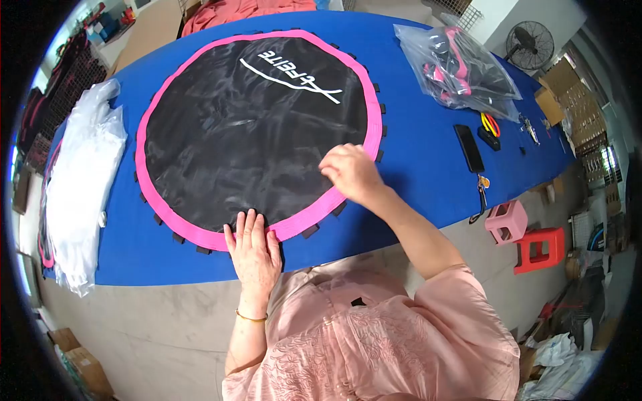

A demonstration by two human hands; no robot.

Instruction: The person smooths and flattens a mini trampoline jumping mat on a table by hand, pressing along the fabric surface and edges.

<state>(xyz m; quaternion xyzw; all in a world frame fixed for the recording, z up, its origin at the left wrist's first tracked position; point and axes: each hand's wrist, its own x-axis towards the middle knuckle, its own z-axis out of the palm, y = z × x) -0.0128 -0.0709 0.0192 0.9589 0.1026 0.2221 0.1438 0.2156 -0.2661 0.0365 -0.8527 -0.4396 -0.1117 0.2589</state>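
A round black trampoline mat (254, 127) with a pink border, white lettering and small dark tabs around its edge lies flat on the blue table (160, 267). My left hand (253, 250) rests palm down across the near part of the pink border, fingers stretched onto the black fabric. Over the mat's right side is my right hand (353, 175), its fingers curled together. Whatever those fingers may hold is hidden, and I cannot tell whether they touch the fabric.
White plastic bags (83, 180) lie along the left. At the right are a clear bag with pink and black parts (458, 70), a phone (469, 148) and yellow-handled scissors (490, 124). Pink (506, 220) and red stools (540, 250) stand on the floor.
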